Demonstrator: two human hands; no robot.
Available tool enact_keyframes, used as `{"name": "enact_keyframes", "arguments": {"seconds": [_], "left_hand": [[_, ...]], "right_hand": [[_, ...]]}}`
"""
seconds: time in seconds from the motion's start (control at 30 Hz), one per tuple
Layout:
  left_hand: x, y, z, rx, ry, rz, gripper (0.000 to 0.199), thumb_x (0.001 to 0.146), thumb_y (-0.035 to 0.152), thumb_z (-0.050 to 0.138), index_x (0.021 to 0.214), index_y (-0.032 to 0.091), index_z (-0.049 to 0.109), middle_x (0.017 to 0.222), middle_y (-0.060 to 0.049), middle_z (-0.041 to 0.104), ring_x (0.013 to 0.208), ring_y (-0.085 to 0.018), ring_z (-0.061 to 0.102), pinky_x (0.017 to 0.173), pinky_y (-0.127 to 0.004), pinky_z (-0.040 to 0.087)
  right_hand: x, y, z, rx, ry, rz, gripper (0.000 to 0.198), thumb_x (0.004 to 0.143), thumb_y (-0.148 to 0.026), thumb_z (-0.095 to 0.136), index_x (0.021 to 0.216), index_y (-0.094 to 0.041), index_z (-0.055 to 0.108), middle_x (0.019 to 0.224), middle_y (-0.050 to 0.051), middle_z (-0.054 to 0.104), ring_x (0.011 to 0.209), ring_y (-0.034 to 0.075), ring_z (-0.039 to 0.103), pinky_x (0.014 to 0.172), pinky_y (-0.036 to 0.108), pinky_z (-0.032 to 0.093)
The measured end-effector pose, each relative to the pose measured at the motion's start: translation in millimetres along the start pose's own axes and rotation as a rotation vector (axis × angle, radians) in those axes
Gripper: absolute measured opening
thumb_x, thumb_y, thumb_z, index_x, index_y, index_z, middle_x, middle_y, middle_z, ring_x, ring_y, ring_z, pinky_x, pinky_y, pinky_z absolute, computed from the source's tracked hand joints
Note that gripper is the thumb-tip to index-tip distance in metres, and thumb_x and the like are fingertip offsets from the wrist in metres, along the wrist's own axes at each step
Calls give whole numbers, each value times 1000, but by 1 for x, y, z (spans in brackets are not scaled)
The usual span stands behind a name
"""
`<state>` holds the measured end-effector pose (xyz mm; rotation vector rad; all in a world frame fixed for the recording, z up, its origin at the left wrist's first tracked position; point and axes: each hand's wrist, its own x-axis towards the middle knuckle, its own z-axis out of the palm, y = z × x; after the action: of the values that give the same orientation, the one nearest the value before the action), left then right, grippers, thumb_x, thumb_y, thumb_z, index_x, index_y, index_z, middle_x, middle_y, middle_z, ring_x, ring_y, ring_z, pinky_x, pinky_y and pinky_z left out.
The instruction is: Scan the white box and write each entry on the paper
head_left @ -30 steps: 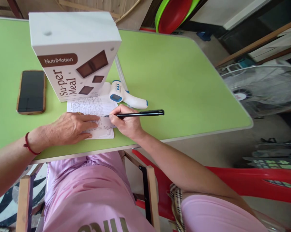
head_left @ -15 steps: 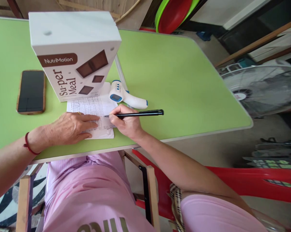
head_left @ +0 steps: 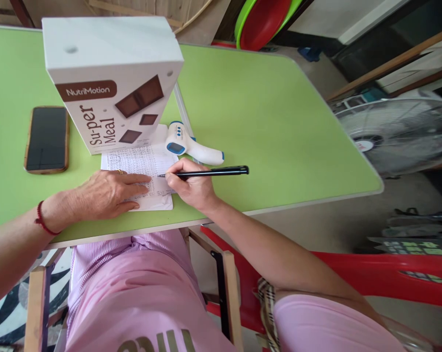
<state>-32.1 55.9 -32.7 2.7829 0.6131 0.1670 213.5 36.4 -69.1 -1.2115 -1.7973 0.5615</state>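
A sheet of paper point(head_left: 162, 164) covered with dense handwriting lies on the green table point(head_left: 268, 117). Spread flat over its left part is my left hand point(head_left: 105, 194), open, with a ring and a red cord bracelet on the wrist. My right hand point(head_left: 193, 188) grips a black pen point(head_left: 221, 171), its tip touching or just above the writing near my left fingertips. Just beyond my right hand lies a white and blue infrared thermometer point(head_left: 193, 145). A tall white NutriMotion box point(head_left: 113, 83) stands at the paper's far edge and hides part of it.
A phone in a brown case point(head_left: 47, 139) lies left of the box. Past the table's right end is a large fan point(head_left: 397, 132). Red and green basins point(head_left: 265, 22) stand behind the table. A red plastic chair point(head_left: 353, 266) is beside me on the right.
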Motion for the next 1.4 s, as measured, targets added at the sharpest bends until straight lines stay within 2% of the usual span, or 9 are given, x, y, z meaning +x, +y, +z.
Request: {"name": "enact_keyframes", "arguments": {"seconds": [0.23,0.57,0.77,0.97,1.07,1.17,1.23,1.3,1.4], "left_hand": [[1,1,-1,-8,-7,-8,31,98,26,53,127,17,62,141,-8,57,103,-29,69,78,-40,60],[1,2,-3,-8,-10,-11,31,98,27,50,126,18,63,140,-8,57,103,-26,69,80,-35,60],[0,0,0,12,16,11,32,98,28,52,126,18,64,139,-9,58,102,-26,70,80,-35,59],[0,0,0,0,16,10,30,98,28,51,123,17,65,138,-8,59,102,-26,70,81,-36,60],[0,-4,-6,-11,16,3,26,99,29,52,114,16,69,133,-7,63,105,-25,68,87,-37,58],[-3,-12,-16,88,27,-54,28,95,39,60,105,16,72,127,-8,67,112,-29,64,93,-41,55],[-6,-17,-21,153,4,-119,35,90,46,67,111,18,71,132,-9,64,119,-33,60,97,-43,53],[-9,-18,-24,156,-59,-177,49,84,50,73,123,21,66,142,-9,55,125,-34,56,100,-43,51],[-11,-12,-27,140,-155,-219,63,79,49,77,132,21,59,153,-11,42,129,-35,53,100,-41,50]], "right_hand": [[0,2,2,28,18,-32,10,79,-24,57,69,-21,56,59,-4,60,51,10,50,51,23,41],[0,2,1,25,6,-34,10,79,-24,58,69,-22,55,60,-3,61,52,11,50,51,24,42],[0,2,2,-24,7,11,11,79,-26,57,68,-22,56,59,-3,61,52,11,51,51,24,43],[-1,-2,-2,-31,57,-69,10,85,-27,57,77,-22,59,62,-3,61,51,11,52,50,24,44],[-1,-2,-3,-61,67,-146,13,93,-31,53,93,-23,63,74,1,68,61,14,62,60,28,52],[-1,2,-4,-128,62,-220,18,96,-35,49,99,-24,64,89,6,73,84,20,69,80,37,57],[-1,6,-4,-189,57,-259,21,93,-43,57,102,-25,63,100,8,74,101,25,68,93,44,54],[-2,8,-3,-245,28,-279,40,83,-55,67,107,-24,60,113,11,73,114,30,64,102,50,51],[-5,10,-3,-318,-73,-277,66,72,-69,72,114,-20,57,127,17,67,124,35,59,105,54,49]]}}
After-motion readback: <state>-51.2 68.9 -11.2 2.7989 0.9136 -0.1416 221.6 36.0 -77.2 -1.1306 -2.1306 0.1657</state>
